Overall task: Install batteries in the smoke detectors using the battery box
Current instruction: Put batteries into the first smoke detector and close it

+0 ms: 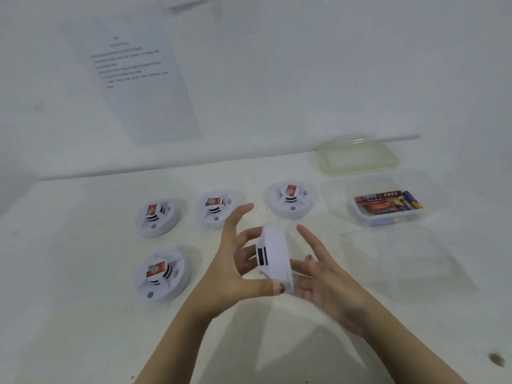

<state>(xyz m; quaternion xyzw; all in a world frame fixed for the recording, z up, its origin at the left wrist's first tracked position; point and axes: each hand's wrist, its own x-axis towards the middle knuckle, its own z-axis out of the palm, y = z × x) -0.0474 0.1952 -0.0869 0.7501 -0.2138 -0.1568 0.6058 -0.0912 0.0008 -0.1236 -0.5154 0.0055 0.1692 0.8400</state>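
head | worn, looks forward-down | close over table [83, 328]

Three smoke detectors [214, 209] line the table's [83, 328] far edge, with a fourth detector [162, 274] nearer at left and a fifth detector [275, 253] held mid-table. Right of them sits the battery box [388, 207], its lid [357, 157] behind it.
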